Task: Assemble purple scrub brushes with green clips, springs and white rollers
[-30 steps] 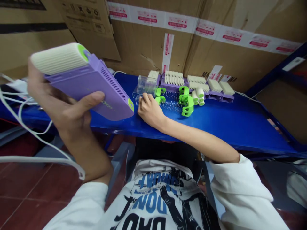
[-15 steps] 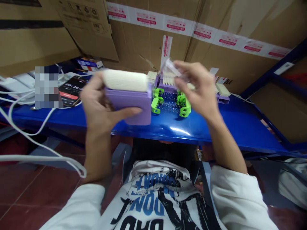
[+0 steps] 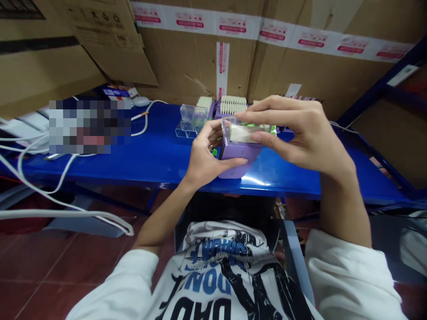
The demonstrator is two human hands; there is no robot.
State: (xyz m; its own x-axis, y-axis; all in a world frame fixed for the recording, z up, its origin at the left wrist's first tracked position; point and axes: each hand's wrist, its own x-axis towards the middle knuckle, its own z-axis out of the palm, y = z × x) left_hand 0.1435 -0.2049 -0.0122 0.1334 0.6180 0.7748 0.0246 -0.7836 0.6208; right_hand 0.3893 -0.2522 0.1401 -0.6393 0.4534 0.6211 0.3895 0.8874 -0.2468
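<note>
Several cardboard boxes point(image 3: 200, 58) fill the background from ten to two o'clock, taped with white-and-red strips. Below them the blue desk point(image 3: 160, 155) runs across the middle of the view, with white cables point(image 3: 60, 178) trailing off at nine o'clock. At centre, just above the desk's near edge, the purple device point(image 3: 238, 158) is held end-on with its cream roller head under a clear cover point(image 3: 245, 131). The left hand point(image 3: 205, 158) wraps the device's body from eight o'clock, fingers curled tight around it. The right hand point(image 3: 300, 133) comes in from three o'clock, thumb and fingers pinched closed on the cover at the top. At eleven o'clock of the device sit spare clear covers point(image 3: 190, 120) and, behind them, cream brush heads point(image 3: 231, 104) on purple bases.

Judging by the grips, the cover is being fitted over the roller head. The next move likely calls for lining up its edges squarely and pressing down evenly while the left hand braces the body.
</note>
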